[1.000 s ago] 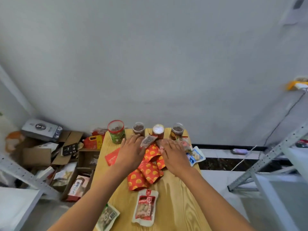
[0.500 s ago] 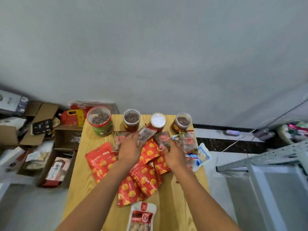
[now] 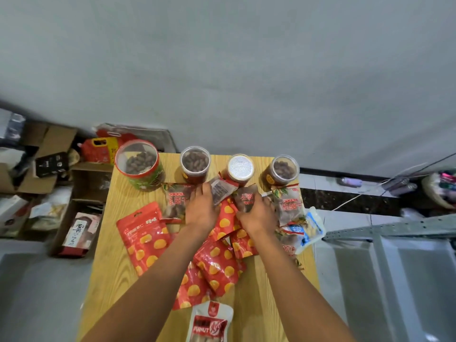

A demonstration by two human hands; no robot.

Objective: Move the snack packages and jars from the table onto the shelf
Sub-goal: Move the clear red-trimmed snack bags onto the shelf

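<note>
On the wooden table (image 3: 116,245) stand several jars at the far edge: a big green-and-red jar (image 3: 140,166), a brown-filled jar (image 3: 195,164), a silver-lidded jar (image 3: 240,168) and another jar (image 3: 282,170). Red snack packages with yellow spots (image 3: 144,236) lie across the middle. My left hand (image 3: 201,209) is closed on a small brown packet (image 3: 222,190), lifted a little above the pile. My right hand (image 3: 257,214) grips another brown packet (image 3: 246,198). More brown packets lie at the left (image 3: 176,198) and right (image 3: 290,206).
A white peanut pouch (image 3: 211,322) lies at the near edge, a blue-and-white pouch (image 3: 307,230) at the right edge. Cardboard boxes (image 3: 81,223) and clutter fill the floor to the left. A grey metal shelf frame (image 3: 394,230) stands at the right, with cables behind.
The view has tilted down and closer to the table. Both hands went from lying flat on the pile to closing on brown packets and raising them slightly.
</note>
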